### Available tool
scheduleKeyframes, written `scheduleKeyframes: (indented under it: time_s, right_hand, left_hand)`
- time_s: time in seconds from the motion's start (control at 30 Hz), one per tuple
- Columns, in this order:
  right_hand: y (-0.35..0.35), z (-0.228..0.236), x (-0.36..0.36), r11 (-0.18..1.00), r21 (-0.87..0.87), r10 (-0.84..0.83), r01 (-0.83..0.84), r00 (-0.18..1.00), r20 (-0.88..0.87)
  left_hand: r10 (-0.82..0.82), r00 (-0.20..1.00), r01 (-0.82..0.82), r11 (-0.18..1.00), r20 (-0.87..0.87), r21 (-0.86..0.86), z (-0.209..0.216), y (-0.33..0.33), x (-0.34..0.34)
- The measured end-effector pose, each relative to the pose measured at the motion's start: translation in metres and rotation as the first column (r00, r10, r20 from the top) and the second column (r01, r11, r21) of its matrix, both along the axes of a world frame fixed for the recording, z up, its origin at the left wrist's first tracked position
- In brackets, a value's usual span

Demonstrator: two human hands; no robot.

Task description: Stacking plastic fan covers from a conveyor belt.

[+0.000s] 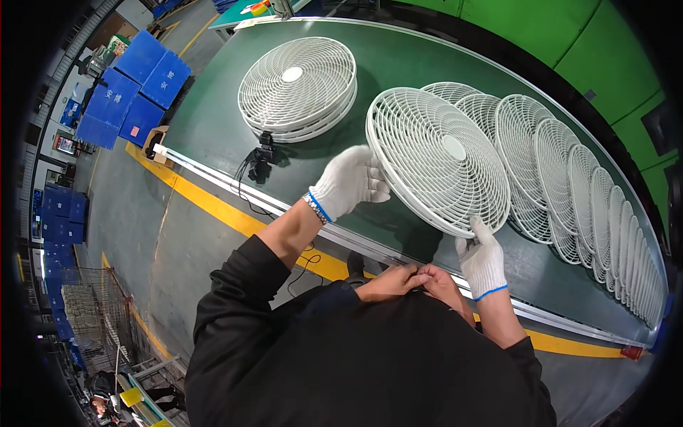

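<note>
A round white fan guard [420,156] with a solid centre disc is tilted above the green table. My right hand [484,263], in a white knit glove, grips its near lower rim with the thumb over the edge. Beside the left rim is my left hand [348,183], also gloved, its fingers extended and slightly bent. Whether those fingertips touch the rim I cannot tell. At the far left lies a stack of fan guards [299,85]. To the right, a long row of overlapping fan guards [551,164] leans along the table.
A small black device [263,156] with a cable sits on the green table [206,128] by the left stack. Another pair of bare hands [405,281] is at the table's near edge. Blue crates [135,89] stand at left; a green panel [548,35] rises behind.
</note>
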State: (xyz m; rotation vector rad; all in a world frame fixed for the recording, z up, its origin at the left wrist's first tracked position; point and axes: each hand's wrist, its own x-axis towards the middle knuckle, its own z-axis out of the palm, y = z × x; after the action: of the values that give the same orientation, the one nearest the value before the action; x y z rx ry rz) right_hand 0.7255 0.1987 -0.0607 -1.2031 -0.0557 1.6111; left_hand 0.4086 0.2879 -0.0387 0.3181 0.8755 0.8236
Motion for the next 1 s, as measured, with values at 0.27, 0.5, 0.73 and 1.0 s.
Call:
scheduleKeyframes:
  time_s: [0.27,0.5,0.73,1.0]
  right_hand:
    - [0.001,-0.006,0.002,1.000,0.007,0.000,-0.001,1.000,0.008]
    - [-0.001,0.002,0.001,1.000,-0.015,-0.009,0.009,1.000,-0.012]
    - [-0.017,0.048,-0.057,0.986,0.040,0.167,-0.163,0.911,-0.376]
    - [-0.021,0.052,-0.076,0.983,0.090,0.183,-0.162,0.921,-0.345]
  left_hand:
    - [0.059,0.952,-0.020,0.991,-0.299,0.133,-0.002,-0.002,0.007]
    - [0.069,0.970,-0.026,0.983,-0.231,0.183,-0.009,-0.001,0.011]
    - [0.082,0.979,-0.043,0.977,-0.186,0.208,-0.002,-0.021,0.036]
    - [0.173,0.980,-0.144,0.960,-0.103,0.241,0.003,-0.062,0.060]
